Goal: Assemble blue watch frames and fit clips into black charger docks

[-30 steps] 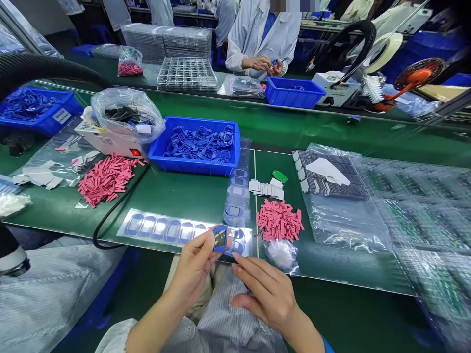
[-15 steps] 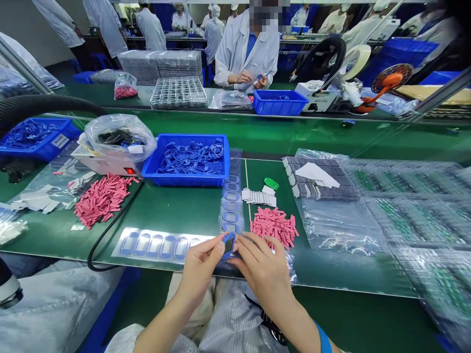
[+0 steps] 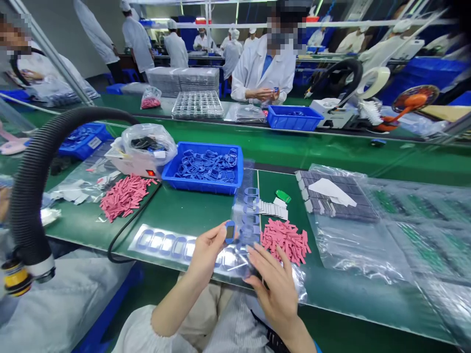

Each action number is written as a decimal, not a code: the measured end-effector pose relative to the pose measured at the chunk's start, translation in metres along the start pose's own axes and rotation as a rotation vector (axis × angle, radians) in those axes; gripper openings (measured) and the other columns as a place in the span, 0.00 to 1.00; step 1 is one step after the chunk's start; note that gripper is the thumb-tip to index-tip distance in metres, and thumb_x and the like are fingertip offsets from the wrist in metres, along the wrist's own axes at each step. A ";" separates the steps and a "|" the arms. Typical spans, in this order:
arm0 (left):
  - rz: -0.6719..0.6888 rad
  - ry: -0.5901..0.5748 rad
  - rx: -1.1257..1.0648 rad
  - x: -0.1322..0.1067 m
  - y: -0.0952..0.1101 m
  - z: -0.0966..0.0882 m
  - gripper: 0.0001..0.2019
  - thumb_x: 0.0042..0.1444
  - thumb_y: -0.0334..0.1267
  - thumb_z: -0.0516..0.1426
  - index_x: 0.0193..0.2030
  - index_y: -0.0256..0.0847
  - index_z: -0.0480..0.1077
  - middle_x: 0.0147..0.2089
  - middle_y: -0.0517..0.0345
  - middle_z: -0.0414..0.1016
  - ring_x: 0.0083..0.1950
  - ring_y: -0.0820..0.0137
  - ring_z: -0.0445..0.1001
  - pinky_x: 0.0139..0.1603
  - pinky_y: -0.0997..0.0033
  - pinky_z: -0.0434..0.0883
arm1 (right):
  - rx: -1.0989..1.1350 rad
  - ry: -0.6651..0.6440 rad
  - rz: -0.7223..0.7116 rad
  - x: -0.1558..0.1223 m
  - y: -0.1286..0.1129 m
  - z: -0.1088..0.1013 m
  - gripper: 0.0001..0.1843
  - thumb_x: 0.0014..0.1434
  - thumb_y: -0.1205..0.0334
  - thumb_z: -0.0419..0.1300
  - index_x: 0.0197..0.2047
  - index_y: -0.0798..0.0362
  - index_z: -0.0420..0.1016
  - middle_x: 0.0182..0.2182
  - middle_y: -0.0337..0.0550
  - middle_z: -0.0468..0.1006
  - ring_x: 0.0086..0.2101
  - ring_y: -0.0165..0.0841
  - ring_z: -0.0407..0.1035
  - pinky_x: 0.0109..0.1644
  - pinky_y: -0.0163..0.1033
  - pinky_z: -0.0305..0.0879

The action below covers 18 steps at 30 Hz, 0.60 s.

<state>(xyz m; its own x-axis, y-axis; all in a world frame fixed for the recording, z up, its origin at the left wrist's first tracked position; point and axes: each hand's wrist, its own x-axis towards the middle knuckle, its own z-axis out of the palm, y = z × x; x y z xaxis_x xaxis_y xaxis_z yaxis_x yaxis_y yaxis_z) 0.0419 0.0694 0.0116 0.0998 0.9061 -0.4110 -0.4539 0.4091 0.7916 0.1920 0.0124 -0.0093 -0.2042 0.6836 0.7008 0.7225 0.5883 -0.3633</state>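
Observation:
My left hand (image 3: 206, 250) pinches a small blue plastic frame with a dark window (image 3: 230, 232) between thumb and fingers, held up over the bench. My right hand (image 3: 275, 282) is apart from it, lower and to the right, palm down with fingers stretched and thumb spread; nothing shows clearly in its grasp. Below both hands lies a clear film strip with blue oval outlines (image 3: 167, 244). A second such strip (image 3: 250, 206) runs away from me. Beside my right fingers is a heap of pink strips (image 3: 285, 241).
A blue bin of blue frames (image 3: 206, 166) stands behind the hands. White strips (image 3: 273, 210) and a green piece (image 3: 283, 196) lie near the pink heap. Right are a stack of grey pieces (image 3: 338, 206) and clear trays (image 3: 408, 211). A black hose (image 3: 40, 171) arches at left.
My right hand has come off the blue frame and moved down and right, its fingers spreading. My left hand keeps the frame, now tilted upright. The whole view has shifted.

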 end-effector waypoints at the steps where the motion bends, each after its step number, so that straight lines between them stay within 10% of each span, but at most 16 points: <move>1: 0.000 -0.010 -0.009 0.000 0.000 0.000 0.17 0.48 0.43 0.62 0.43 0.36 0.75 0.37 0.49 0.81 0.43 0.62 0.77 0.56 0.58 0.64 | 0.016 0.011 0.026 -0.001 0.000 0.001 0.14 0.63 0.63 0.51 0.51 0.55 0.67 0.44 0.49 0.78 0.50 0.38 0.68 0.58 0.49 0.54; 11: 0.018 -0.036 -0.117 -0.046 0.019 -0.034 0.13 0.51 0.43 0.60 0.41 0.39 0.77 0.45 0.49 0.79 0.47 0.63 0.76 0.56 0.61 0.65 | 0.246 0.079 0.206 -0.008 -0.012 0.015 0.19 0.59 0.65 0.57 0.54 0.50 0.67 0.43 0.48 0.78 0.45 0.40 0.72 0.45 0.45 0.70; 18: -0.079 0.095 -0.359 -0.086 0.009 -0.132 0.14 0.43 0.38 0.66 0.37 0.33 0.77 0.37 0.45 0.81 0.36 0.63 0.79 0.46 0.64 0.72 | 1.168 -0.161 0.427 -0.030 -0.062 0.046 0.27 0.61 0.44 0.45 0.57 0.48 0.63 0.36 0.54 0.80 0.35 0.43 0.76 0.35 0.46 0.74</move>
<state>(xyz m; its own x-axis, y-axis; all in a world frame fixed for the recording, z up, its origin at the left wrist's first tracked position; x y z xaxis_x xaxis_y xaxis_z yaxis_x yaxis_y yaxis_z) -0.0874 -0.0190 -0.0055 0.0716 0.8524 -0.5180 -0.7315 0.3979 0.5536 0.1230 -0.0249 -0.0355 -0.2360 0.9101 0.3408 -0.2485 0.2825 -0.9265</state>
